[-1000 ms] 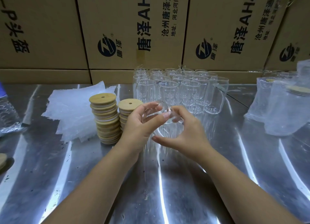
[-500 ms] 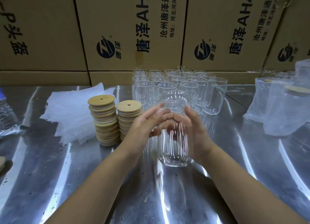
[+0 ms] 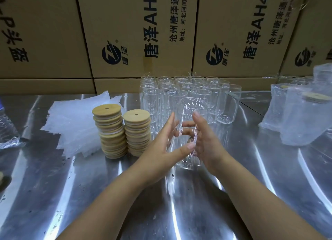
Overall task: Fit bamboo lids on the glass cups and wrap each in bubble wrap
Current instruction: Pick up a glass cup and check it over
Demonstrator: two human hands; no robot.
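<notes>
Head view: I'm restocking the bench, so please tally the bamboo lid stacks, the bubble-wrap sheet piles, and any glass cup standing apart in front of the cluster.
Bamboo lid stacks: 2
Bubble-wrap sheet pile: 1
Front glass cup: 1
Total: 4

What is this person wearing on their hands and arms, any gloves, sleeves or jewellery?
Nothing shows: the left hand and right hand are bare, without gloves, and no sleeve appears anywhere down to the frame's edge. No ring, watch or bracelet is visible. The fingernails that show look short and unpainted.
</notes>
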